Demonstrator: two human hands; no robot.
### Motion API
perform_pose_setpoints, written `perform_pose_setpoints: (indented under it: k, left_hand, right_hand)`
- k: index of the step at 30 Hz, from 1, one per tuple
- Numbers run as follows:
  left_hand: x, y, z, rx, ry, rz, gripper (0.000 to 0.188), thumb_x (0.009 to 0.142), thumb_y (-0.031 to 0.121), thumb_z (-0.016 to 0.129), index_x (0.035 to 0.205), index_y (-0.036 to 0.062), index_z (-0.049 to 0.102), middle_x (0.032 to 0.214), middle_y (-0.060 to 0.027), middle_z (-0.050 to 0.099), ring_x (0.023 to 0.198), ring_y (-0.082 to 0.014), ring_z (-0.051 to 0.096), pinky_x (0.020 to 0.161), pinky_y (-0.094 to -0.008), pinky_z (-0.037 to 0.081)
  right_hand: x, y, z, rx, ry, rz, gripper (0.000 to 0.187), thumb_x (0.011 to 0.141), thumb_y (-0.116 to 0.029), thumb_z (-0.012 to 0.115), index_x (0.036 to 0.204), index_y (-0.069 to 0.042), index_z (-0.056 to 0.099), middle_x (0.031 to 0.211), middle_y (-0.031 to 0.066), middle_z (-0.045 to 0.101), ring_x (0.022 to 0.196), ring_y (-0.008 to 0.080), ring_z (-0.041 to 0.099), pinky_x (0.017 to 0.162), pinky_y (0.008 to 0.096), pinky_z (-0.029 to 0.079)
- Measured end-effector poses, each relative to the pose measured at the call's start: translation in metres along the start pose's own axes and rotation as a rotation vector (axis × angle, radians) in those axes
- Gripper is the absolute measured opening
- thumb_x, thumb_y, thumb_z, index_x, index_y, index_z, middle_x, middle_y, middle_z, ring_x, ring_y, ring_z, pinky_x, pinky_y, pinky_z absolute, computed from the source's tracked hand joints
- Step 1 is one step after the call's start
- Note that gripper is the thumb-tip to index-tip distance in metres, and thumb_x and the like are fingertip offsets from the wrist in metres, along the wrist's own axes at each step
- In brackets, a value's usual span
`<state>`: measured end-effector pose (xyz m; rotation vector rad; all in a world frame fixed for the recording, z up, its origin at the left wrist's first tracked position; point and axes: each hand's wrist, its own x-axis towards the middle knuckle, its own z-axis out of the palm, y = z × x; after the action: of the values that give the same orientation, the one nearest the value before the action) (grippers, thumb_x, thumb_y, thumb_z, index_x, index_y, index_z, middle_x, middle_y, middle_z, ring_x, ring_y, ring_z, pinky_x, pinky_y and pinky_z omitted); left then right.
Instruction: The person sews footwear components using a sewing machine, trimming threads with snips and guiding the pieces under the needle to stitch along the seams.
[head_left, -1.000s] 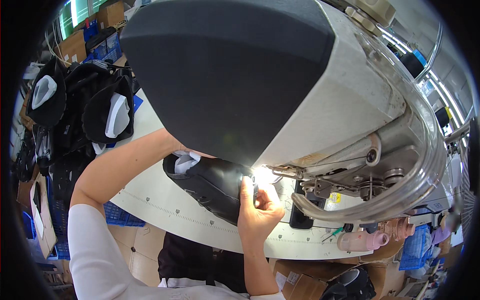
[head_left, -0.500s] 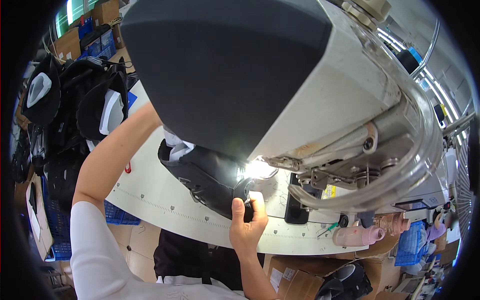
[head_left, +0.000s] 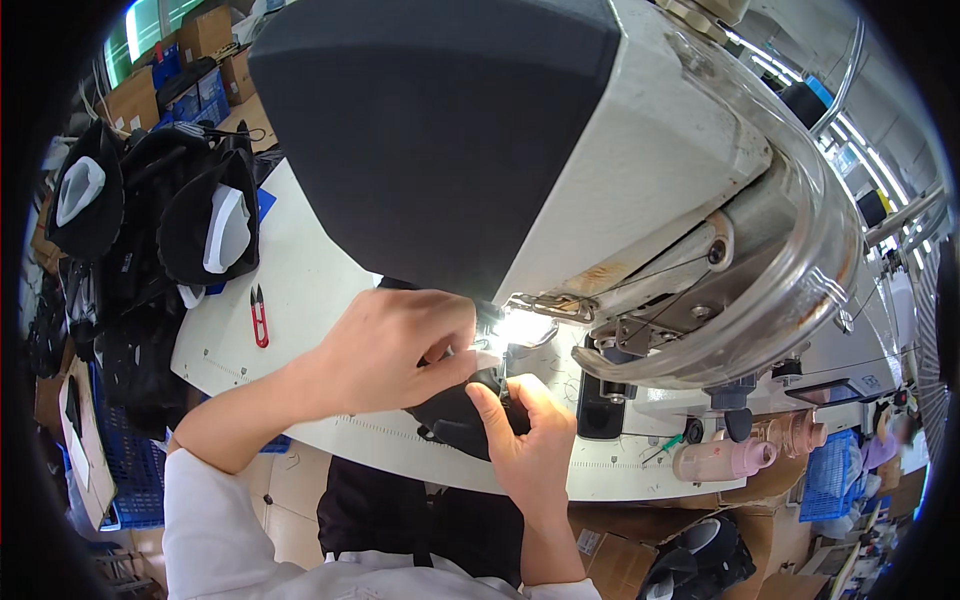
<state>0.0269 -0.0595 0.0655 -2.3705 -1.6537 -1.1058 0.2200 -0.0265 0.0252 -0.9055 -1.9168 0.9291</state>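
Note:
A black shoe upper lies on the white table under the head of a sewing machine, partly covered by my hands. My left hand reaches across it with fingers curled, thumb and fingertips closed at the upper beside the brightly lit needle area. Glare hides the exact spot where these fingertips meet it. My right hand pinches the near right end of the upper between thumb and fingers, just below the lamp's glow.
Red-handled thread snips lie on the table at left. A dark phone, a green-handled tool and pink bottles are at right. Black shoe uppers pile up far left. Below stand a blue crate and a cardboard box.
My left hand has come out from behind the machine head onto the upper near the needle, uncovering the snips. My right hand has shifted slightly right. The view has moved a little.

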Motion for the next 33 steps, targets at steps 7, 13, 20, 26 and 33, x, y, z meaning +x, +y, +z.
perform_pose_setpoints:
  k: [7, 13, 20, 26, 33]
  left_hand:
    - [0.025, -0.022, 0.01, -0.421, -0.12, -0.178, 0.029, 0.076, 0.023, 0.081, 0.075, 0.0013, 0.061, 0.056, 0.0001, 0.053, 0.05, -0.0087, 0.049, 0.046, -0.0271, 0.036]
    - [0.026, -0.018, 0.01, -0.361, -0.143, -0.167, 0.019, 0.075, 0.014, 0.073, 0.078, -0.0019, 0.064, 0.055, -0.0019, 0.052, 0.049, -0.0113, 0.048, 0.047, -0.0275, 0.036]
    - [0.021, -0.028, 0.016, -0.307, -0.194, -0.228, 0.019, 0.075, 0.006, 0.062, 0.063, -0.0022, 0.05, 0.052, -0.0046, 0.043, 0.047, -0.0165, 0.038, 0.048, -0.0343, 0.031]
    - [0.024, -0.015, 0.005, -0.395, -0.182, -0.237, 0.021, 0.083, 0.008, 0.063, 0.069, -0.0016, 0.05, 0.056, -0.0032, 0.041, 0.053, -0.0145, 0.041, 0.051, -0.0331, 0.034]
    - [0.03, -0.025, 0.009, -0.434, -0.285, -0.414, 0.014, 0.085, 0.013, 0.064, 0.081, -0.0003, 0.066, 0.069, -0.0061, 0.064, 0.063, -0.0151, 0.058, 0.058, -0.031, 0.045]
  right_hand:
    - [-0.003, 0.011, 0.004, -0.198, -0.012, -0.067, 0.033, 0.085, -0.024, 0.077, 0.076, 0.001, 0.058, 0.061, 0.0103, 0.049, 0.05, 0.0219, 0.041, 0.049, 0.0324, 0.036]
    - [-0.006, 0.013, 0.006, -0.165, 0.036, -0.08, 0.03, 0.085, -0.023, 0.078, 0.081, 0.001, 0.061, 0.062, 0.0091, 0.053, 0.051, 0.0182, 0.045, 0.05, 0.0306, 0.039]
    - [-0.009, 0.013, 0.012, 0.044, 0.184, -0.049, 0.022, 0.088, -0.013, 0.074, 0.104, -0.002, 0.066, 0.059, 0.0005, 0.051, 0.054, 0.0054, 0.043, 0.052, 0.0218, 0.035]
    - [-0.006, 0.018, 0.005, -0.002, 0.153, -0.106, 0.031, 0.087, -0.011, 0.075, 0.115, -0.001, 0.067, 0.061, -0.0031, 0.047, 0.056, 0.0031, 0.04, 0.053, 0.0189, 0.032]
    - [0.004, 0.018, -0.002, -0.007, 0.098, -0.096, 0.032, 0.084, -0.008, 0.077, 0.114, 0.0, 0.069, 0.064, -0.0026, 0.05, 0.058, 0.0029, 0.04, 0.055, 0.0183, 0.034]
